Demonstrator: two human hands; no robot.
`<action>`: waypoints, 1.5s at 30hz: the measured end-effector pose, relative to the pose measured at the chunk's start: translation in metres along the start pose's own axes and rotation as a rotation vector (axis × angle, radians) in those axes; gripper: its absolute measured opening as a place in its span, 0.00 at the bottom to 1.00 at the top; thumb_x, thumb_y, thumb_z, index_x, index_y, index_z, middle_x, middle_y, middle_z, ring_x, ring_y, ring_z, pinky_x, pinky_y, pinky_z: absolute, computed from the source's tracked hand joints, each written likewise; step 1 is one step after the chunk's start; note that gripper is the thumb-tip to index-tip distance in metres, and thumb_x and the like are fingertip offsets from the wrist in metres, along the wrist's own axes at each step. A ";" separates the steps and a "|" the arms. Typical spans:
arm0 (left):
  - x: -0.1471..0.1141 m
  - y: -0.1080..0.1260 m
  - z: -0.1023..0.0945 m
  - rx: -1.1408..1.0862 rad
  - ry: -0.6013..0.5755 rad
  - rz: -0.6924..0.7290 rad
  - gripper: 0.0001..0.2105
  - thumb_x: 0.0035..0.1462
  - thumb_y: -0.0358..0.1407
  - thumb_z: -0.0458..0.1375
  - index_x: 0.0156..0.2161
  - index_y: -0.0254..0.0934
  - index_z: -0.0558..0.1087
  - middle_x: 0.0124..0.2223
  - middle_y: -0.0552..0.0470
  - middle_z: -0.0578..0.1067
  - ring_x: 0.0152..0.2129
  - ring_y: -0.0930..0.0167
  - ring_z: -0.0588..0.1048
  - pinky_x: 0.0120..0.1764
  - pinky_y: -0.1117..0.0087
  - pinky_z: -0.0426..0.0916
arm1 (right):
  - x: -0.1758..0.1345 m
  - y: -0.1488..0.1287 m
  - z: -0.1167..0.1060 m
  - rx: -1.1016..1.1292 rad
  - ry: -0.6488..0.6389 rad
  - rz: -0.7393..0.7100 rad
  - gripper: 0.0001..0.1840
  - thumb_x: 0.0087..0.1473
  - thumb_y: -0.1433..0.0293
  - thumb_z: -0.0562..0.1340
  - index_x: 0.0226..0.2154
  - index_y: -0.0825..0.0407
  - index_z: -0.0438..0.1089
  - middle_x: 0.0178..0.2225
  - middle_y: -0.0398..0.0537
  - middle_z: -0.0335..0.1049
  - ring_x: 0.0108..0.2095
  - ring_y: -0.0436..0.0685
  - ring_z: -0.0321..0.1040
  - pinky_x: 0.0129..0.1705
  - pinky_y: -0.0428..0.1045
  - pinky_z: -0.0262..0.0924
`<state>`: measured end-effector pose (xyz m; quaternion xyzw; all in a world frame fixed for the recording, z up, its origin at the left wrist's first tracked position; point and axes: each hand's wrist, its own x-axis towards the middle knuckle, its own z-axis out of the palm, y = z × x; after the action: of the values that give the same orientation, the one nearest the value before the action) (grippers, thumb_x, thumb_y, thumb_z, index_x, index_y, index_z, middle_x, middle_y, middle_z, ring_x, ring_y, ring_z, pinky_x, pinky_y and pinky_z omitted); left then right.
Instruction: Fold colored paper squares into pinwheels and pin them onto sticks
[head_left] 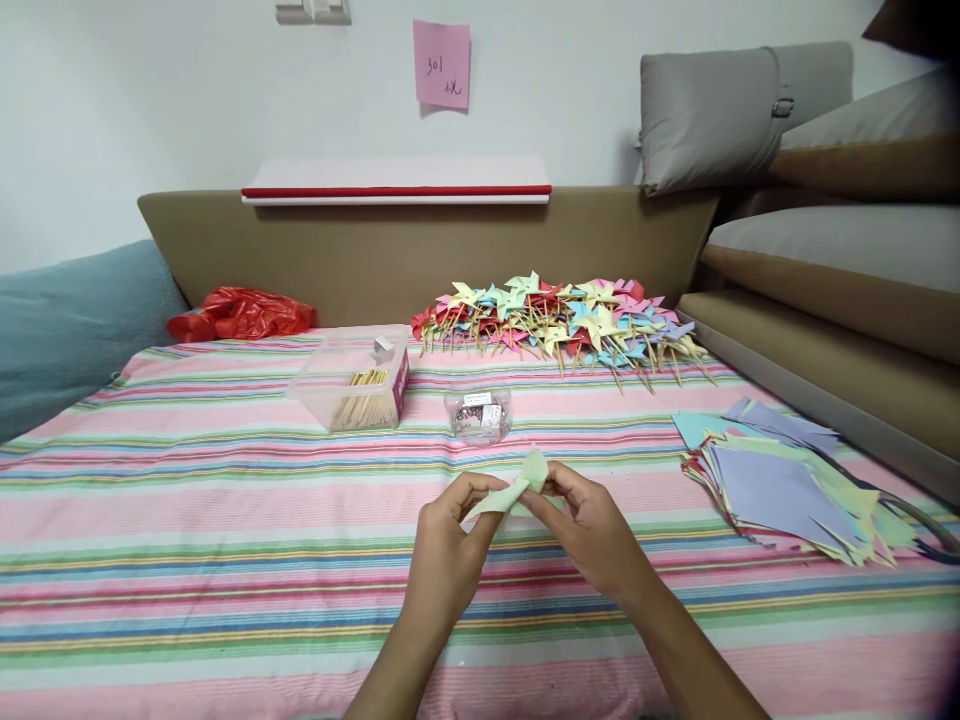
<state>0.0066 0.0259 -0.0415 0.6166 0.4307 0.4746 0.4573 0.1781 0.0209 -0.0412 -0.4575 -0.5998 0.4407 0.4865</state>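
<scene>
Between my two hands, above the striped cloth, is a pale green paper pinwheel (514, 495), partly folded, with its points bent in toward the middle. My left hand (455, 530) pinches its left side between thumb and fingers. On the other side, my right hand (585, 520) grips the paper near its centre, thumb in front. The fingers hide part of the folds. Just beyond the hands sits a small clear bag (478, 415) of dark metallic bits with white labels. Farther left stands a clear plastic box (345, 385) holding many thin wooden sticks (367, 395).
Finished pinwheels (555, 320) on sticks are heaped at the back. Cut paper squares (780, 490) lie stacked at right, with dark-handled scissors (911, 515) partly under them. A red plastic bag (244, 315) rests at back left. Grey cushions (847, 250) pile up along the right.
</scene>
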 end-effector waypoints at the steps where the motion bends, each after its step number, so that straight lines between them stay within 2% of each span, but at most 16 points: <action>1: 0.000 0.000 0.000 -0.005 -0.005 -0.002 0.05 0.61 0.35 0.60 0.41 0.38 0.77 0.38 0.50 0.80 0.38 0.66 0.79 0.40 0.69 0.71 | 0.000 0.000 0.000 -0.005 0.000 -0.004 0.13 0.62 0.61 0.63 0.44 0.50 0.74 0.42 0.46 0.76 0.45 0.57 0.71 0.49 0.50 0.62; 7: 0.000 0.003 -0.004 0.014 -0.037 0.025 0.05 0.62 0.34 0.60 0.42 0.40 0.76 0.40 0.51 0.81 0.39 0.67 0.79 0.38 0.71 0.71 | -0.003 -0.004 -0.003 -0.054 0.010 -0.048 0.07 0.63 0.63 0.63 0.39 0.48 0.73 0.36 0.42 0.71 0.39 0.54 0.66 0.43 0.48 0.60; 10: -0.002 0.007 -0.009 0.106 -0.049 0.103 0.05 0.62 0.33 0.60 0.42 0.41 0.76 0.39 0.52 0.81 0.37 0.68 0.80 0.35 0.72 0.71 | -0.006 -0.007 -0.005 -0.096 -0.007 -0.145 0.05 0.64 0.65 0.61 0.39 0.47 0.72 0.37 0.43 0.70 0.40 0.54 0.66 0.44 0.48 0.60; 13: -0.005 0.011 -0.015 0.242 -0.036 0.276 0.08 0.61 0.28 0.60 0.43 0.42 0.76 0.38 0.54 0.82 0.35 0.70 0.81 0.36 0.73 0.72 | -0.010 -0.009 -0.006 -0.177 0.005 -0.338 0.04 0.65 0.69 0.60 0.41 0.46 0.71 0.39 0.44 0.71 0.42 0.55 0.68 0.44 0.50 0.61; 17: -0.011 0.014 -0.023 0.381 -0.073 0.571 0.17 0.59 0.19 0.55 0.47 0.42 0.74 0.43 0.52 0.83 0.40 0.69 0.81 0.42 0.71 0.74 | -0.017 -0.011 -0.005 -0.311 0.047 -0.570 0.13 0.63 0.78 0.59 0.45 0.44 0.70 0.40 0.45 0.72 0.43 0.56 0.69 0.45 0.52 0.62; 20: -0.016 0.014 -0.029 0.433 -0.117 0.720 0.21 0.59 0.18 0.52 0.52 0.40 0.72 0.48 0.47 0.82 0.45 0.67 0.79 0.47 0.67 0.73 | -0.024 -0.014 -0.005 -0.388 0.049 -0.697 0.18 0.60 0.82 0.58 0.48 0.47 0.69 0.40 0.47 0.73 0.43 0.57 0.69 0.45 0.55 0.62; 23: -0.023 0.013 -0.035 0.473 -0.160 0.810 0.20 0.61 0.20 0.53 0.56 0.37 0.70 0.52 0.42 0.80 0.51 0.63 0.77 0.52 0.61 0.71 | -0.030 -0.016 -0.005 -0.436 0.067 -0.789 0.20 0.58 0.84 0.59 0.49 0.50 0.69 0.41 0.50 0.74 0.42 0.58 0.69 0.45 0.57 0.61; 26: -0.027 0.014 -0.038 0.510 -0.182 0.860 0.19 0.63 0.24 0.54 0.58 0.34 0.69 0.54 0.40 0.79 0.53 0.60 0.75 0.54 0.57 0.70 | -0.035 -0.018 -0.006 -0.454 0.071 -0.818 0.22 0.57 0.85 0.59 0.51 0.50 0.69 0.42 0.50 0.75 0.41 0.59 0.70 0.45 0.58 0.62; 31: -0.025 0.019 -0.037 0.555 -0.189 0.893 0.17 0.63 0.22 0.55 0.56 0.31 0.71 0.52 0.39 0.80 0.52 0.62 0.76 0.54 0.60 0.70 | -0.036 -0.018 -0.007 -0.440 0.048 -0.776 0.25 0.56 0.88 0.57 0.51 0.51 0.69 0.41 0.51 0.74 0.41 0.59 0.70 0.44 0.58 0.62; 37: -0.023 0.022 -0.038 0.586 -0.189 0.924 0.15 0.66 0.24 0.51 0.55 0.30 0.71 0.51 0.38 0.80 0.52 0.62 0.76 0.52 0.59 0.72 | -0.037 -0.013 -0.006 -0.436 0.036 -0.774 0.24 0.56 0.88 0.57 0.51 0.53 0.69 0.41 0.51 0.74 0.42 0.58 0.69 0.45 0.58 0.62; 45: -0.025 0.021 -0.036 0.576 -0.161 0.937 0.16 0.63 0.21 0.54 0.54 0.31 0.72 0.50 0.38 0.80 0.51 0.61 0.77 0.51 0.59 0.72 | -0.038 -0.012 -0.004 -0.432 0.047 -0.769 0.25 0.55 0.88 0.55 0.51 0.52 0.68 0.41 0.51 0.74 0.42 0.59 0.68 0.45 0.58 0.62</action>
<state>-0.0311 0.0034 -0.0213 0.8765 0.1864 0.4418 0.0415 0.1846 -0.0178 -0.0362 -0.3022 -0.7935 0.0818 0.5218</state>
